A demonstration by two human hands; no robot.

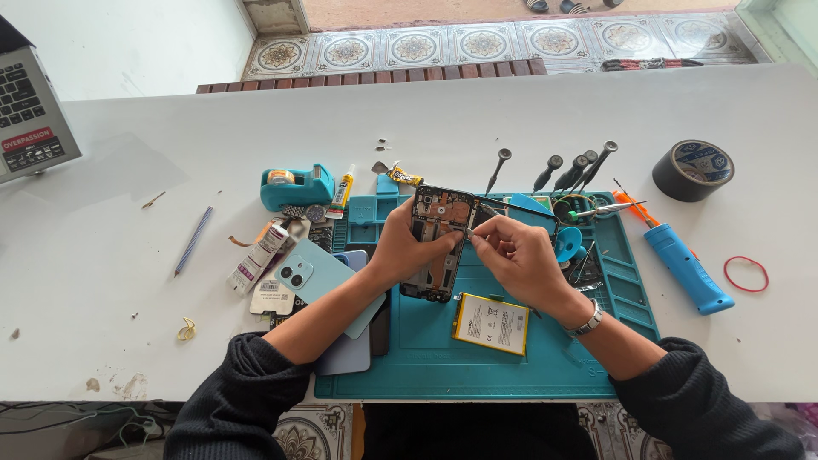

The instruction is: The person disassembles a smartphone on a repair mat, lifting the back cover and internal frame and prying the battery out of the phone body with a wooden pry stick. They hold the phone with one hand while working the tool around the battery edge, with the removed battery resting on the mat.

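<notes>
An opened smartphone [436, 247] with its back removed and its insides exposed lies on a teal repair mat [443, 358]. My left hand [400, 247] grips its left edge and steadies it. My right hand [515, 251] pinches thin metal tweezers [470, 230] whose tip touches the phone's upper right part. A yellow and white phone battery [491, 324] lies on the mat just below the phone, under my right forearm.
Several screwdrivers [562, 175] stand at the mat's back. A blue electric screwdriver [686, 266], black tape roll [693, 170] and red rubber band [746, 274] lie to the right. To the left are a light-blue phone back cover [311, 277], glue tubes [260, 254], a teal tape dispenser [296, 187] and a laptop [30, 111].
</notes>
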